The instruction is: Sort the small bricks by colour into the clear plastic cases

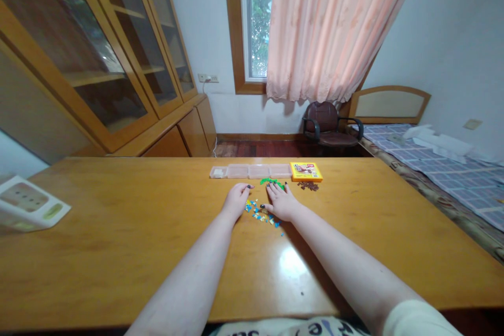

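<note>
Resting on the table, my left hand is curled closed with thumb and finger together; what it holds, if anything, is hidden. Just to its right lies a loose pile of small blue, yellow and white pieces. My right hand lies flat with its fingers spread, nothing gripped. Its fingertips touch or cover part of a row of small green pieces, and its thumb reaches over the mixed pile. Beyond my right hand is a cluster of small brown pieces, not touched by either hand.
Clear plastic trays stand in a row behind the pieces, with a yellow box at their right end. A white plastic object stands at the table's left. Beyond the wooden table are a chair, cabinet and bed.
</note>
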`<state>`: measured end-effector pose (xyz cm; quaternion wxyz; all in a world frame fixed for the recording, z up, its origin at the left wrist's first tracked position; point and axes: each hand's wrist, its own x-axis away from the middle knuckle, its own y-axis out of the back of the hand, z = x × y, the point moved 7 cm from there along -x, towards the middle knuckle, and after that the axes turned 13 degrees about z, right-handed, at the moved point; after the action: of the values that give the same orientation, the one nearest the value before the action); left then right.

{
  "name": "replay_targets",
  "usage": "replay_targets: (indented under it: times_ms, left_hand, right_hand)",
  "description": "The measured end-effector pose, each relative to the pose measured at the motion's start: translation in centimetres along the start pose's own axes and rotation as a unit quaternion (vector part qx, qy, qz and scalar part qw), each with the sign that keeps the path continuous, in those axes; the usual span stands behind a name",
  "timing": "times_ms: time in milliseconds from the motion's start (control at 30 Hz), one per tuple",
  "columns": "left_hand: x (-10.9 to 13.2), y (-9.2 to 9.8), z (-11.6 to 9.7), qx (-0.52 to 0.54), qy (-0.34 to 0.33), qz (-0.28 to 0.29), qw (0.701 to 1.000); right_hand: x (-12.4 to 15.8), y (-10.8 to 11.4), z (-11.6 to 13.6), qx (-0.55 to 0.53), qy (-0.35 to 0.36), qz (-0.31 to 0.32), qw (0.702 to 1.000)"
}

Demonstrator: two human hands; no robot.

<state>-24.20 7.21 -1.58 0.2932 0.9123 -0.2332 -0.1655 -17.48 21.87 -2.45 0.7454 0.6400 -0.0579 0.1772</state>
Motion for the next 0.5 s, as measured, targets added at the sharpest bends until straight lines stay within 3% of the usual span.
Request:
replay_targets:
  times_ms: [133,267,500]
  left_hand:
    - [-0.1,-0.3,0.0,0.0,-0.009,0.001,1.0]
    - [0.0,-0.2,-0.1,-0.005,-0.01,0.001,1.0]
    - [0.3,0.0,-0.7,-0.017,-0.01,0.008,1.0]
  right_hand:
    - [0.5,0.8,-0.4,-0.01,0.01,-0.032,0.999]
    - [-0.5,1.7,0.0,-0.014,0.045,-0.049,0.998]
    - [-2.1,2.4,0.2,0.006,0.043,-0.079,0.996]
